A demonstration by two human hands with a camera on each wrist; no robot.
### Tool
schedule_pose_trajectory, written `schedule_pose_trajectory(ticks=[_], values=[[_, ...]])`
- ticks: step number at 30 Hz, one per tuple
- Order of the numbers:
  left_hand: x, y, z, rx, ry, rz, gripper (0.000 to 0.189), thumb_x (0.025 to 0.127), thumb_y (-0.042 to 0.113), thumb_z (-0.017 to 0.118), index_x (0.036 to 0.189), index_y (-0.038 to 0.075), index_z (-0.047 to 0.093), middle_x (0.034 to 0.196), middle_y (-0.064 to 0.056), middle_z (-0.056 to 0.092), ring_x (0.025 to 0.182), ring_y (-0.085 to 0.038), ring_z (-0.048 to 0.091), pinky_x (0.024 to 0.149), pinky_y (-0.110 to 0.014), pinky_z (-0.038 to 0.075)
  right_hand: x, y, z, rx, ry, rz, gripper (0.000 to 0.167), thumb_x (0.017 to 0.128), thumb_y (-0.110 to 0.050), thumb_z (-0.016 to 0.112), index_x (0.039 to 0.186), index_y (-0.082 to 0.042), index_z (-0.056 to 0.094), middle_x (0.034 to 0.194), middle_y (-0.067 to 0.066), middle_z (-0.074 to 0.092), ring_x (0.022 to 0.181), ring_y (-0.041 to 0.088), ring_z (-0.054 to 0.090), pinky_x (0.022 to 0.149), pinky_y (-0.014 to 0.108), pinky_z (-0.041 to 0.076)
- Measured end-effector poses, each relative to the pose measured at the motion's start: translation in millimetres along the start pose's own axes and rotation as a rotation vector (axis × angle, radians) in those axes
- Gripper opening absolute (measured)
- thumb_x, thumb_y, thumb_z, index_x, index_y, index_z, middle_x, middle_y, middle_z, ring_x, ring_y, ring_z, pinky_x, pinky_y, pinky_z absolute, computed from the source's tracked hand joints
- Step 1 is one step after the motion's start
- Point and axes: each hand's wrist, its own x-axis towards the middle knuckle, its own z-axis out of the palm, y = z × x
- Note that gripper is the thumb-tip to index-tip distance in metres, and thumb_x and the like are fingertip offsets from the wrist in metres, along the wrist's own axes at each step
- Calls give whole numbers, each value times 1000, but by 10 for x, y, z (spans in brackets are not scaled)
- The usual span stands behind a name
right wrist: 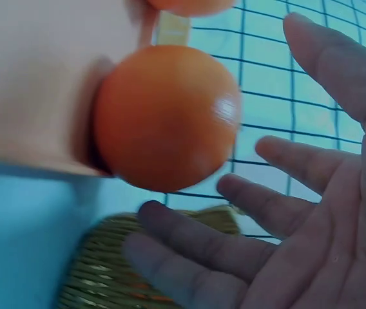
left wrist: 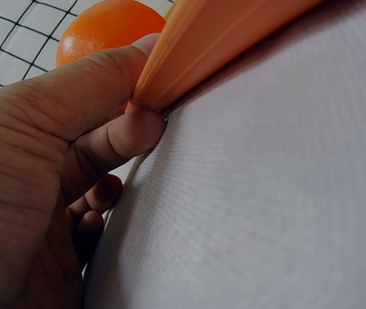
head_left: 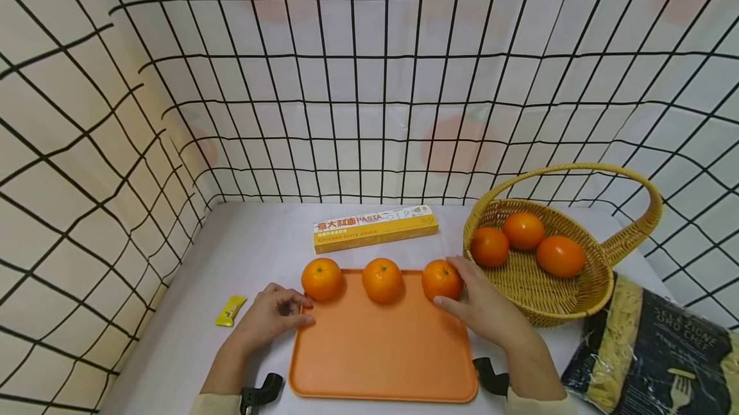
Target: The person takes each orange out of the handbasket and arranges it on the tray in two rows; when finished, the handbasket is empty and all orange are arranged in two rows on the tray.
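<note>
An orange rectangular tray [head_left: 381,351] lies on the white cloth, with three oranges in a row along its far edge: a left orange [head_left: 322,279], a middle orange [head_left: 382,281] and a right orange [head_left: 442,279]. My left hand [head_left: 276,313] pinches the tray's left rim between thumb and finger, as the left wrist view shows close up. Around the right orange, my right hand [head_left: 484,303] spreads its thumb and fingers. The right wrist view shows a gap between those fingers [right wrist: 299,161] and that orange [right wrist: 167,119].
A wicker basket [head_left: 537,296] holding three orange-red fruits stands at the right. Beside it lies a pasta bag [head_left: 652,351]. The yellow pasta box [head_left: 375,229] is behind the tray, and a small yellow packet [head_left: 231,310] lies left. Black wire grid [head_left: 358,101] encloses the back and sides.
</note>
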Motion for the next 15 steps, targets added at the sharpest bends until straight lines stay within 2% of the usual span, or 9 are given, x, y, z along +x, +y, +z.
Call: schedule_pose_trajectory(ticks=[5, 10, 12, 15], values=[[5, -7, -1, -6, 1, 5, 22, 75, 41, 90, 88, 32, 75, 86, 5, 57, 97, -16, 45, 85, -38, 31, -110, -63, -118, -2, -10, 14, 92, 88, -61, 71, 157, -14, 33, 166, 20, 27, 146, 45, 40, 114, 66, 32], [12, -17, 1, -15, -3, 2, 22, 75, 41, 90, 89, 32, 75, 86, 5, 57, 97, -16, 45, 85, -38, 31, -194, -76, -247, 14, -15, 39, 83, 92, -56, 69, 156, -14, 38, 159, 21, 41, 134, 42, 55, 107, 61, 44], [14, -18, 5, -15, -4, -4, 22, 75, 41, 90, 89, 32, 75, 86, 6, 57, 98, -16, 45, 86, -38, 31, -215, -51, -290, 17, 12, 36, 79, 93, -54, 69, 154, -14, 40, 153, 19, 49, 127, 38, 60, 103, 58, 48], [18, -21, 12, -12, -4, -14, 22, 75, 42, 90, 88, 33, 75, 87, 6, 58, 99, -16, 45, 87, -39, 31, -228, 6, -342, 19, 94, 8, 72, 94, -51, 69, 150, -13, 45, 143, 17, 57, 119, 34, 63, 99, 55, 52]])
